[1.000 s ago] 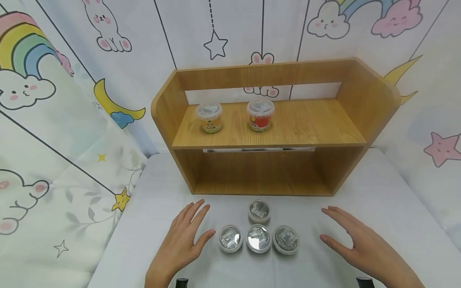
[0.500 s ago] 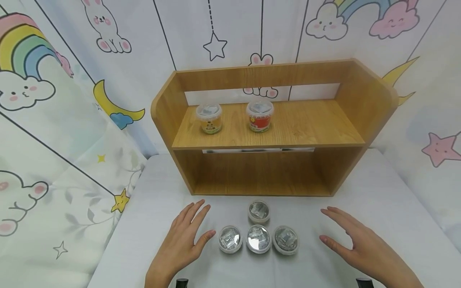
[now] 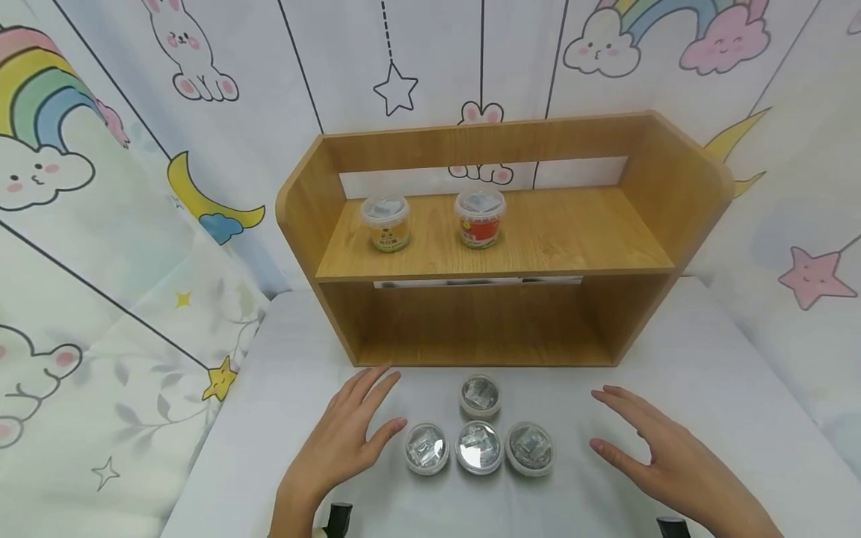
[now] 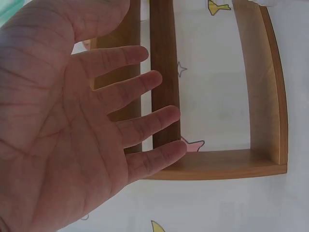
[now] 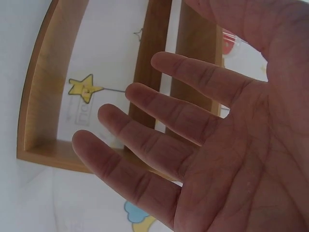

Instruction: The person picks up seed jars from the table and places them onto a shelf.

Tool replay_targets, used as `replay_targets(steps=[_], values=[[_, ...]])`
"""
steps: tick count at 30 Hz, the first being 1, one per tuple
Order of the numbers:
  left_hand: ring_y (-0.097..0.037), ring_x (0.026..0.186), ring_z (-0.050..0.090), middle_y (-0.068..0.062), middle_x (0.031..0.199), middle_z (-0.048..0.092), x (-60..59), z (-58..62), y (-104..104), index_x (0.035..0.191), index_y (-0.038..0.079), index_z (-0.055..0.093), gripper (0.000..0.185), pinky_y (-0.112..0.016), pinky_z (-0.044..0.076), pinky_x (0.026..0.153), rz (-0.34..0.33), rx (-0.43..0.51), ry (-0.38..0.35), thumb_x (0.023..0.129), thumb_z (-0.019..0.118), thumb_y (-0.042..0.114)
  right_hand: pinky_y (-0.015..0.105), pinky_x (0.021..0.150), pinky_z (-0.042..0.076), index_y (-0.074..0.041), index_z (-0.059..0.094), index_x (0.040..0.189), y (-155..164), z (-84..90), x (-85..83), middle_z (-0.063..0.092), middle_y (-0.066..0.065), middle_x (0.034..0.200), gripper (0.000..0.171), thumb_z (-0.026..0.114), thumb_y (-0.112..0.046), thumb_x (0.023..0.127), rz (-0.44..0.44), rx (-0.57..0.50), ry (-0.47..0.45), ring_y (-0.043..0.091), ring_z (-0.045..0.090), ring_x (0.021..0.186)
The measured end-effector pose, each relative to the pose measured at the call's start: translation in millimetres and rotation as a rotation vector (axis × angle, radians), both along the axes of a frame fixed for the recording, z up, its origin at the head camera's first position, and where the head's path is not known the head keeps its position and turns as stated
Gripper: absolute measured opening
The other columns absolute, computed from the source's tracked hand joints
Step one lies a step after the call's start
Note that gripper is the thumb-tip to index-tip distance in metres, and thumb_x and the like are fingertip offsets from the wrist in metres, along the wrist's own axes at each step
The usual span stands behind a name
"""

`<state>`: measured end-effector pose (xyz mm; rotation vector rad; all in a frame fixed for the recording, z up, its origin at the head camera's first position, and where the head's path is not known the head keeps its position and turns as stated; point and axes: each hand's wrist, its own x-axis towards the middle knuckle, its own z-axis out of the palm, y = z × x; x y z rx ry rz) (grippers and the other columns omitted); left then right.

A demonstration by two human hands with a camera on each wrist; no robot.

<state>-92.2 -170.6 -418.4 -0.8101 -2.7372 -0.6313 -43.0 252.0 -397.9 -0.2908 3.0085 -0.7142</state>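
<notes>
Cups: four small round tubs with clear lids over silvery contents, clustered on the white desk before the wooden shelf. Left hand and right hand flanked them, fingers spread, holding nothing. Placement unchanged since earlier; view shifted slightly. Shelf cups: one yellow-labelled, one red-labelled.

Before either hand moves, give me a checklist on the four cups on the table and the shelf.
1. Left hand free: ok, fingers spread, holding nothing.
2. Right hand free: ok, open, holding nothing.
3. Four cups on the table upright, lids on: ok; back cup, left cup, middle cup, right cup.
4. Room on upper shelf: ok, bare right of the yellow-label cup and red-label cup.
5. Lower shelf empty: ok.
6. Cup contents: cannot tell.
</notes>
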Motion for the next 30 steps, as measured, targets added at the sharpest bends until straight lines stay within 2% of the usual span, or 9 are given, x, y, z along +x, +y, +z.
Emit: replay_targets(steps=[6, 11, 19, 25, 30], values=[[-0.026, 0.138, 0.038, -0.005, 0.152, 0.04, -19.5, 3.2, 6, 0.147, 0.016, 0.047, 0.062, -0.054, 0.037, 0.106, -0.078, 0.013, -0.065, 0.093, 0.066, 0.042, 0.063, 0.092, 0.045, -0.018, 0.052, 0.142, 0, -1.2, 0.3, 0.05, 0.016, 0.143, 0.078, 0.06, -0.069, 0.084, -0.01, 0.001, -0.01, 0.039, 0.05, 0.126], [-0.019, 0.139, 0.037, -0.005, 0.152, 0.041, -36.9, 1.8, 13, 0.147, 0.016, 0.047, 0.061, -0.046, 0.036, 0.11, -0.155, 0.013, -0.115, 0.094, 0.066, 0.041, 0.062, 0.092, 0.046, -0.017, 0.052, 0.142, -1, -1.4, 0.5, 0.05, 0.016, 0.143, 0.078, 0.06, -0.069, 0.084, -0.005, -0.004, -0.008, 0.038, 0.051, 0.126], [-0.021, 0.138, 0.038, -0.005, 0.152, 0.041, -60.3, -2.5, 32, 0.147, 0.013, 0.046, 0.063, -0.044, 0.036, 0.11, -0.28, 0.007, -0.186, 0.093, 0.068, 0.039, 0.062, 0.092, 0.046, -0.016, 0.053, 0.14, 0, -2.0, 1.7, 0.052, 0.015, 0.141, 0.077, 0.061, -0.068, 0.084, -0.005, -0.001, 0.002, 0.038, 0.052, 0.125], [-0.018, 0.139, 0.037, -0.003, 0.152, 0.042, -76.5, -9.3, 49, 0.148, 0.012, 0.044, 0.067, -0.042, 0.035, 0.111, -0.345, -0.069, -0.241, 0.092, 0.07, 0.038, 0.062, 0.092, 0.046, -0.017, 0.052, 0.141, -2, -2.1, 2.0, 0.052, 0.015, 0.141, 0.081, 0.056, -0.073, 0.083, -0.018, 0.001, -0.021, 0.038, 0.052, 0.125], [-0.02, 0.139, 0.038, -0.005, 0.151, 0.043, -81.3, -15.5, 63, 0.149, 0.012, 0.043, 0.068, -0.041, 0.034, 0.111, -0.388, -0.131, -0.257, 0.092, 0.07, 0.037, 0.061, 0.091, 0.047, -0.017, 0.052, 0.142, -3, -3.4, 3.2, 0.053, 0.015, 0.141, 0.084, 0.054, -0.076, 0.081, -0.028, 0.001, -0.044, 0.038, 0.053, 0.124]])
